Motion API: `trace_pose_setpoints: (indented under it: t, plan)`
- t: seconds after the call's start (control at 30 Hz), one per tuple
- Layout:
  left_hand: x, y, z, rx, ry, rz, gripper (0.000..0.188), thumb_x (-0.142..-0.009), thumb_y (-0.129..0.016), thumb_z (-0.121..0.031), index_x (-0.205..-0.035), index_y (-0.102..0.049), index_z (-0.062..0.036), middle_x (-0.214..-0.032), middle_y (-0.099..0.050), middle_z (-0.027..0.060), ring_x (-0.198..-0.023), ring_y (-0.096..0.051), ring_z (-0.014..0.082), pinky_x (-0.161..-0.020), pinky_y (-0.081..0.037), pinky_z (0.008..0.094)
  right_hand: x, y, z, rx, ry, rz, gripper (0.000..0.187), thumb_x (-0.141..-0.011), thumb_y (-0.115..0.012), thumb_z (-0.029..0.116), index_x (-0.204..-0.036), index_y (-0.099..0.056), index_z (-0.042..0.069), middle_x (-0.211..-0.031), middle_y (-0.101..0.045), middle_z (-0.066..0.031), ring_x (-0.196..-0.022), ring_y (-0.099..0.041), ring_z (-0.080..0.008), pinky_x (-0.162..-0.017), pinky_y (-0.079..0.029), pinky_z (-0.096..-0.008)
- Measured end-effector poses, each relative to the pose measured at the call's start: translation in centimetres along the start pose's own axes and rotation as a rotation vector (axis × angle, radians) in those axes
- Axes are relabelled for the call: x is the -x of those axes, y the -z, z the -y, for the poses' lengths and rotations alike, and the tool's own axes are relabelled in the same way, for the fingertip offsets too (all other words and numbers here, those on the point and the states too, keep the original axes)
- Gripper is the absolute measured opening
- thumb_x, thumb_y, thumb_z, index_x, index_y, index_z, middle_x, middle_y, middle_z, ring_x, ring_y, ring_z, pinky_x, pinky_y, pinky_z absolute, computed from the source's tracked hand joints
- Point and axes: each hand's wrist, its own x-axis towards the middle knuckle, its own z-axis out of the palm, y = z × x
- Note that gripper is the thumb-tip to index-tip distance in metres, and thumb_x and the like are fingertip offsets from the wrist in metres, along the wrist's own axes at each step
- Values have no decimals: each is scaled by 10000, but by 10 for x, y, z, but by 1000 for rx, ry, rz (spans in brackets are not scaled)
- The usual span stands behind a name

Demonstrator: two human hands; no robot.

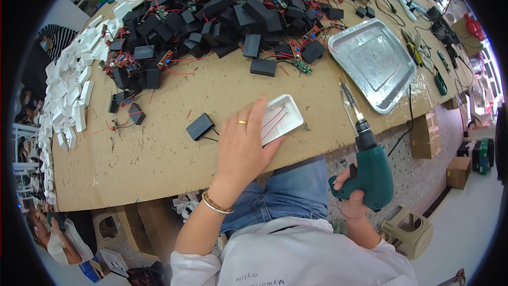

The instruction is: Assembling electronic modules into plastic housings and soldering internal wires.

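My left hand [241,140] grips an open white plastic case [291,116] on the cardboard-covered table, fingers across its left side and thumb at its near edge. Thin red wires and small metal parts show inside the case; its left part is hidden under the hand. Just left of that hand lies a black block [200,126] with a dark wire trailing toward the case. My right hand [353,204] is wrapped round the handle of a green electric screwdriver [374,175] beyond the table's near edge. Its bit points up and away, close to a shiny metal tray [378,61].
Black blocks with circuit boards and red wires form a big pile [211,16] at the far side. White plastic cases [74,85] heap along the left edge. Pliers [414,53] and cables lie at the right. A stool [407,230] stands on the floor.
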Motion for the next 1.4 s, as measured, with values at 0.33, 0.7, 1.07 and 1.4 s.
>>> trace_pose_setpoints:
  t: [0.33, 0.7, 1.07, 1.4]
  plan:
    - [50, 114, 68, 89, 281, -358, 706, -685, -833, -245, -1254, -505, 13, -1063, -636, 174, -943, -642, 253, -817, -506, 344, -28, 2, -3, -162, 194, -108, 683, -886, -615, 494, -1297, -435, -20, -853, -553, -79, -655, -526, -150, -588, -460, -276]
    - [238, 193, 131, 425, 890, 380, 662, -660, -852, -292, -1180, -581, 16, -1077, -654, 105, -1014, -599, 200, -896, -465, 318, -50, 17, -16, -185, 137, -90, 468, -972, -537, 283, -1316, -434, -17, -953, -549, -89, -792, -511, -162, -671, -442, -281]
    - [484, 41, 248, -129, 1330, 278, 786, -560, -854, -368, -1232, -578, -68, -1190, -608, 181, -1079, -588, 337, -927, -472, 372, -60, 0, 28, -17, 168, -218, 523, -937, -582, 385, -1273, -453, 6, -879, -533, -66, -714, -465, -155, -664, -409, -268]
    - [231, 178, 184, -399, 567, -1070, 177, -886, -628, -86, -1041, -619, -1, -1024, -616, 134, -936, -589, 264, -836, -475, 365, -66, 25, 9, 98, 226, -122, 406, -965, -568, 276, -1269, -494, 18, -865, -538, -45, -701, -494, -124, -614, -420, -247]
